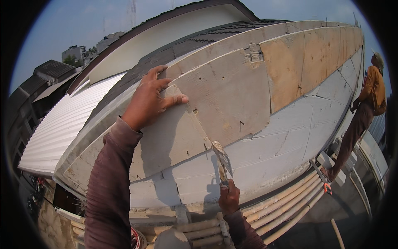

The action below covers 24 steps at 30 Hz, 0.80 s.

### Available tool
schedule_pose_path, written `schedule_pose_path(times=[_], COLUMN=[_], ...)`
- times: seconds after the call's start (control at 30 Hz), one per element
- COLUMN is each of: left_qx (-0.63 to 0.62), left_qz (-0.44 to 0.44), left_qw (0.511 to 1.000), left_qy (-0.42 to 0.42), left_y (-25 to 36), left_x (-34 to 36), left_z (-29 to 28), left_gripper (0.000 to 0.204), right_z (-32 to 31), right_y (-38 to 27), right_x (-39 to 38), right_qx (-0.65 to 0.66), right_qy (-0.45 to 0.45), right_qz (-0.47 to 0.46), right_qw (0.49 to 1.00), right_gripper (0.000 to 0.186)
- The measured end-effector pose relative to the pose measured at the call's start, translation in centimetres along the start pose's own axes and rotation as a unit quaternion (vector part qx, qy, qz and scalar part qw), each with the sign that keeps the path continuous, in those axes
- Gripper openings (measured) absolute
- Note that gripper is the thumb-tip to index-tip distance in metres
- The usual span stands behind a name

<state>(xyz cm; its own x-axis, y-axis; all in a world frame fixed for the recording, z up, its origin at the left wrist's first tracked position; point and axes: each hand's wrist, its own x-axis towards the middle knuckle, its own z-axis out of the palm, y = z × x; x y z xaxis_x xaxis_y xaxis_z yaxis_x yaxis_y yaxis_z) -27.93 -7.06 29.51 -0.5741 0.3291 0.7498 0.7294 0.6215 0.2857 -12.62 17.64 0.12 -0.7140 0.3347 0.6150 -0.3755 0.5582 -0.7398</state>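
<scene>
A curved band of grey boards [232,91] runs along the wall top, with a tan board [286,66] farther right and white blockwork [286,133] below. My left hand [155,97] grips the top edge of a left-hand board [157,145], fingers curled over it, thumb on the face near a vertical joint. My right hand [229,197] is closed round the handle of a flat metal tool [222,157], like a trowel or scraper. Its pale, crusted blade is at the lower end of that joint; whether it touches is unclear.
A co-worker [369,95] in orange stands on scaffolding at the right. Bamboo poles [282,207] run below the wall, with an orange-handled saw [327,189] on their right end. A bucket [139,238] sits low centre. Corrugated roofing [62,128] extends to the left.
</scene>
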Motion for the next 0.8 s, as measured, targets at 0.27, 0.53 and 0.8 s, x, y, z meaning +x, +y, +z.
schedule_pose_path(times=[0.27, 0.53, 0.8], left_qx=[0.034, 0.028, 0.041], left_qz=[0.009, 0.003, 0.011], left_qw=[0.999, 1.000, 0.999], left_qy=[-0.002, 0.003, 0.013], left_y=[1.0, 1.0, 0.5], left_x=[0.0, -0.1, -0.2], left_z=[-0.5, -0.5, -0.1], left_gripper=[0.062, 0.060, 0.064], right_z=[1.0, 0.0, 0.7], right_y=[2.9, 1.1, 2.5], right_x=[0.5, -0.1, 0.1], right_qx=[-0.119, 0.023, 0.000], right_qy=[-0.043, 0.030, 0.013], right_qz=[-0.018, -0.118, -0.107], right_qw=[0.992, 0.992, 0.994], right_gripper=[0.037, 0.029, 0.031])
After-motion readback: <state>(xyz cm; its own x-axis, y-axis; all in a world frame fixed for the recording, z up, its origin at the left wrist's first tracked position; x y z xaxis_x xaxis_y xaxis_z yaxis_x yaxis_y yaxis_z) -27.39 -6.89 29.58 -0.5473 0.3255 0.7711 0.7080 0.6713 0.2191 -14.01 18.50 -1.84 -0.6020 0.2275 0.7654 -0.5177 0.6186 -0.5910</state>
